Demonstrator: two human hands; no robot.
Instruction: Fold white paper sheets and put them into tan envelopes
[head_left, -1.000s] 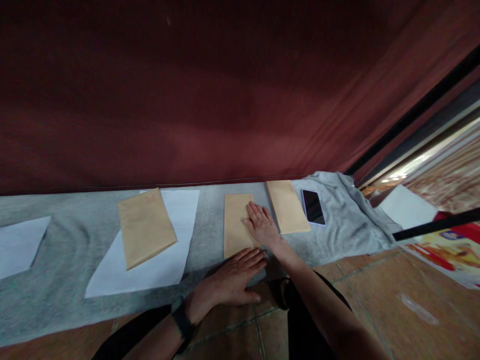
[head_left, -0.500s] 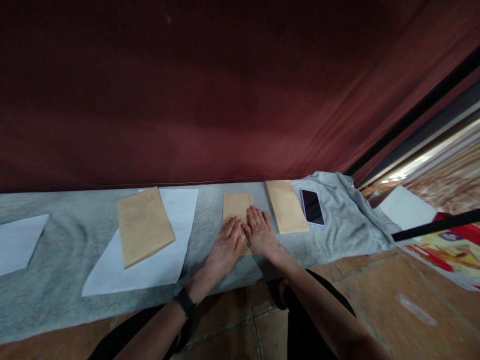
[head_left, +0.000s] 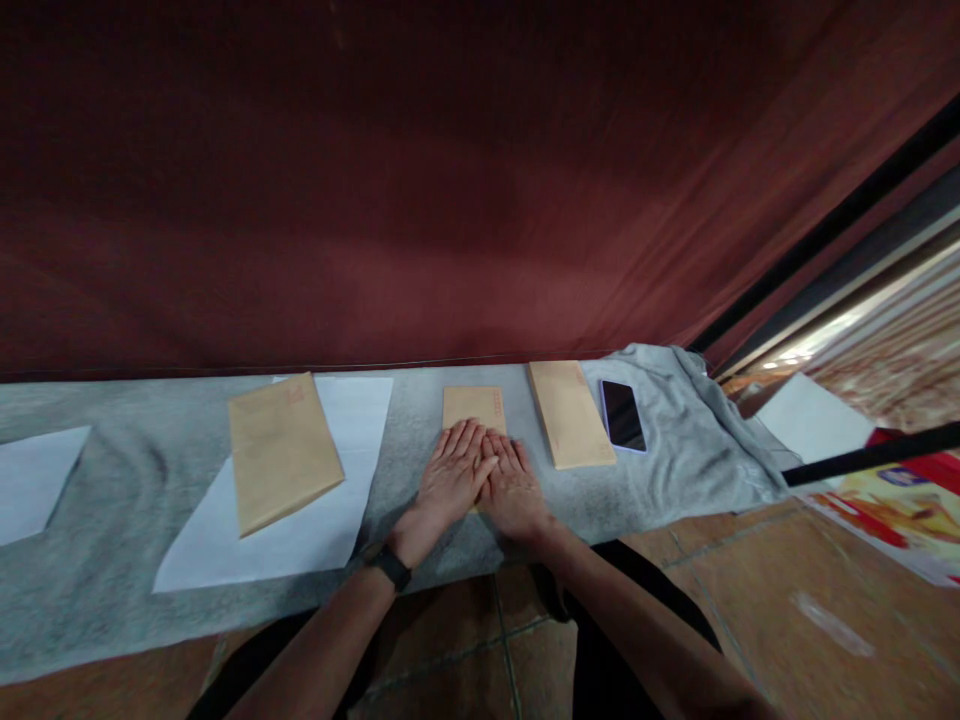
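A small brown paper envelope (head_left: 472,402) lies flat on a grey cloth (head_left: 405,420), with red print at its upper right corner. Both palms rest on it and cover its lower part. My left hand (head_left: 451,468) lies flat with fingers stretched forward. Beside it, thumbs overlapping, my right hand (head_left: 514,487) is flat too, fingers extended. To the right sits a neat stack of brown envelopes (head_left: 574,415). On the left, a larger-looking brown envelope (head_left: 283,450) lies askew over white paper sheets (head_left: 360,475).
A phone (head_left: 622,415) lies right of the envelope stack. More white paper (head_left: 37,480) is at the far left. A dark red curtain (head_left: 375,220) hangs behind the cloth. A black bar (head_left: 870,455) and a colourful printed box (head_left: 892,510) are at the right, above the tiled floor.
My right hand has slid down and left across the envelope, closer to my left hand. The left hand's fingers have straightened and lie flatter. The other papers stay in place.
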